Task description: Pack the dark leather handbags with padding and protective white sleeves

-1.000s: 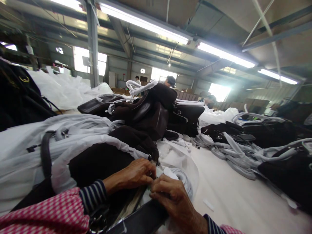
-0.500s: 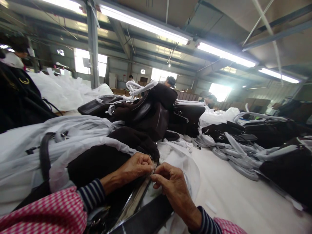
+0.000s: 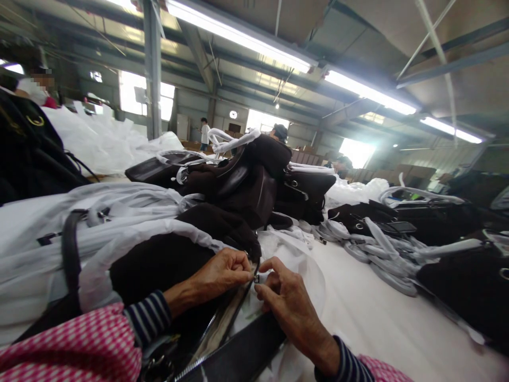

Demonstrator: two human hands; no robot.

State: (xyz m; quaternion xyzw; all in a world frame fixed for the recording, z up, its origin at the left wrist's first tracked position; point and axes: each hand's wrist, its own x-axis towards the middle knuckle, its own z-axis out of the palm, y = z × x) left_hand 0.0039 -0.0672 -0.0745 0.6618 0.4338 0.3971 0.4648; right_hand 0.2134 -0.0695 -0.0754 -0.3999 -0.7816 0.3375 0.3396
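A dark brown handbag [image 3: 159, 265] with white-wrapped handles lies close in front of me, its zipper [image 3: 222, 329] open along the top. My left hand [image 3: 220, 273] is closed in a pinch at the far end of the zipper. My right hand [image 3: 284, 297] meets it there, thumb and fingers pinched on a small metal zipper pull [image 3: 256, 277]. White wrapping paper [image 3: 298, 260] lies just behind my hands. Both wrists show striped cuffs and pink checked sleeves.
More dark bags [image 3: 246, 180] with wrapped handles are heaped across the white table [image 3: 382, 323], with others at the right [image 3: 465, 276]. White plastic bags [image 3: 99, 138] pile up at the back left. Other people stand far back and at the far left.
My right hand has risen from the bag's near edge to the zipper end and now pinches the pull beside my left hand. A person has appeared at the far left.
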